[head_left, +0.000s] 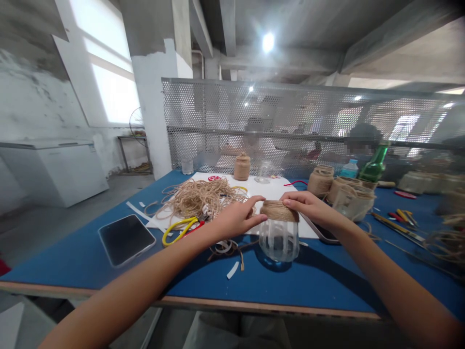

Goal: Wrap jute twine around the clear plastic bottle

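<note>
Your left hand (pixel 238 218) and right hand (pixel 312 208), both partly curled, clasp the coarse twine band (pixel 279 211) around a clear striped glass jar (pixel 279 242), over the smooth blue worktop (pixel 207 283); beyond, a tangled heap of tan jute twine (pixel 198 201) sprawls on white paper (pixel 272 194).

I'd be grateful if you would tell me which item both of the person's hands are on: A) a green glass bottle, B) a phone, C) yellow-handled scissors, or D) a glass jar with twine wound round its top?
D: the left hand and the right hand both rest on the twine-wound top of the glass jar.
</note>
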